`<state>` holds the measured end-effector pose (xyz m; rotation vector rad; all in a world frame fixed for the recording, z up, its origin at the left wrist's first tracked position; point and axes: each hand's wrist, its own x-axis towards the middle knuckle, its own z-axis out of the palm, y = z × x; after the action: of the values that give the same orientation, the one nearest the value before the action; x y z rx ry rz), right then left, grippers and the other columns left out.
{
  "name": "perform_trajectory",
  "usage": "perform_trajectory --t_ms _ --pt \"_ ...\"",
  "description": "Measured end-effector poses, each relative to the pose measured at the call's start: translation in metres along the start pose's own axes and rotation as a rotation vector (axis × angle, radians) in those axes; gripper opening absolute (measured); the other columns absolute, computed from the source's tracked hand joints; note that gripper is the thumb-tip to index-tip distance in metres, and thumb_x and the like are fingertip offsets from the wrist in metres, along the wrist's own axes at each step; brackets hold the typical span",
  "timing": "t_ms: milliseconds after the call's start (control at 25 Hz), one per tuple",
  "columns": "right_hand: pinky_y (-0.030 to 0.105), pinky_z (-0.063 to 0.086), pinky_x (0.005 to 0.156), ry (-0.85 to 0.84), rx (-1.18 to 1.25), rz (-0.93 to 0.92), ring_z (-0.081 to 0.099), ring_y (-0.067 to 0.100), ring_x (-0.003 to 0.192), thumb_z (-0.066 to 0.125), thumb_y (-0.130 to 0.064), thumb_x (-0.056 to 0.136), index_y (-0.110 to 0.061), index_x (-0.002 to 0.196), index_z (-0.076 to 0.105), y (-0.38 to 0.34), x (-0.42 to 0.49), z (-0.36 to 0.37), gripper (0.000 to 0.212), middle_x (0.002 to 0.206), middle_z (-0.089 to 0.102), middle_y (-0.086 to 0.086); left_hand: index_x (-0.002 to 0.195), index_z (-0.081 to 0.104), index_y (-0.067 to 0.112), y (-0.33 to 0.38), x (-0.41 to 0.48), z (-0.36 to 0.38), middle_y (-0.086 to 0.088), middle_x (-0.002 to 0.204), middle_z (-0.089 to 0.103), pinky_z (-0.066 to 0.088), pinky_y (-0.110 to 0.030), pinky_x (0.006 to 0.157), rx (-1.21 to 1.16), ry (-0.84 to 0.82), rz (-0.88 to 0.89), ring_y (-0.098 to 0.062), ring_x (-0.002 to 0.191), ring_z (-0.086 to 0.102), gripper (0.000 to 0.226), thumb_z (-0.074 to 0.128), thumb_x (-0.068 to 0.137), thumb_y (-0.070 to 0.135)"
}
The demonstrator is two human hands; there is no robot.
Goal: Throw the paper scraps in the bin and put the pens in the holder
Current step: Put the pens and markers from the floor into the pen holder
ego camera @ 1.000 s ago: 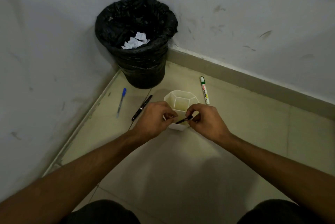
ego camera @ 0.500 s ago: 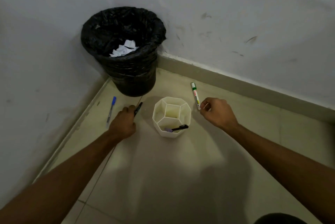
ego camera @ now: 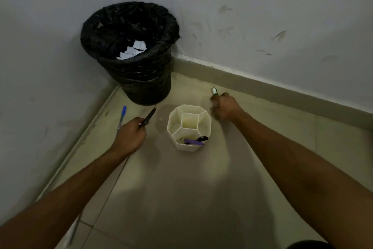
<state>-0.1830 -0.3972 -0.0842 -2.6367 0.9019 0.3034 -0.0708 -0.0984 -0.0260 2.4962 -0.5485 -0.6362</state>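
A white hexagonal pen holder (ego camera: 189,147) stands on the floor between my hands, with a purple pen (ego camera: 193,142) and a black pen (ego camera: 202,138) in its near compartment. My left hand (ego camera: 130,135) is closed around a black pen (ego camera: 149,117), whose tip points up and right. My right hand (ego camera: 226,107) grips a white marker with a green cap (ego camera: 214,91) to the right of the holder. A blue pen (ego camera: 121,116) lies on the floor left of my left hand. The black-lined bin (ego camera: 129,79) in the corner holds white paper scraps (ego camera: 132,51).
Two walls meet behind the bin, with a skirting board (ego camera: 262,89) along the right one. Tiled floor (ego camera: 181,198) stretches toward me between my forearms. A pale thin object (ego camera: 73,230) lies by my left forearm at the lower left.
Both hands left the holder, where a black pen now rests. The left closed on the black pen on the floor, the right on the green-capped marker.
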Motion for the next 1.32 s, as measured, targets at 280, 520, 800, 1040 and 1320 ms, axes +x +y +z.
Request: perform_trajectory --t_ms 280,520,800,1040,1320 --pt "0.040 0.058 0.073 0.360 0.303 0.111 0.069 0.029 0.083 0.065 -0.010 0.084 -0.016 0.130 0.041 -0.007 -0.039 -0.019 0.052 0.101 0.069 0.012 0.121 0.067 0.017 0.040 -0.038 -0.045 0.003 0.090 0.061 0.048 -0.023 0.068 0.010 0.197 0.295 -0.012 0.073 0.057 0.030 0.057 0.093 0.011" --pt "0.031 0.061 0.075 0.384 1.006 -0.337 0.075 0.015 0.083 0.069 -0.009 0.089 -0.026 0.126 0.047 -0.080 -0.112 -0.086 0.046 0.101 0.067 0.008 0.102 0.075 0.019 0.052 -0.019 -0.050 0.003 0.097 0.070 0.041 -0.008 0.071 0.025 0.252 0.440 -0.005 0.081 0.062 0.019 0.072 0.084 0.022" --pt "0.040 0.057 0.083 0.198 0.458 -0.584 0.067 0.020 0.094 0.054 -0.009 0.096 -0.017 0.122 0.051 -0.113 -0.107 -0.051 0.028 0.107 0.069 0.006 0.106 0.058 0.012 0.068 0.023 -0.015 -0.003 0.100 0.042 0.050 -0.035 0.077 0.246 -0.081 0.560 -0.020 0.087 0.053 0.020 0.058 0.087 0.007" --pt "0.037 0.057 0.080 0.178 0.215 -0.463 0.065 0.019 0.088 0.067 -0.023 0.088 -0.021 0.115 0.060 -0.112 -0.096 -0.038 0.028 0.102 0.069 0.001 0.106 0.067 0.010 0.073 0.033 -0.009 -0.007 0.099 0.070 0.057 -0.030 0.082 0.094 -0.064 0.476 -0.013 0.085 0.064 0.025 0.073 0.082 0.009" --pt "0.021 0.053 0.076 0.090 0.141 -0.422 0.064 0.011 0.083 0.066 -0.017 0.080 -0.022 0.107 0.071 -0.117 -0.096 -0.036 0.028 0.105 0.071 -0.002 0.125 0.063 0.010 0.057 0.030 -0.011 -0.006 0.121 0.069 0.054 -0.030 0.095 -0.087 -0.223 0.413 -0.014 0.106 0.066 0.041 0.066 0.086 0.002"
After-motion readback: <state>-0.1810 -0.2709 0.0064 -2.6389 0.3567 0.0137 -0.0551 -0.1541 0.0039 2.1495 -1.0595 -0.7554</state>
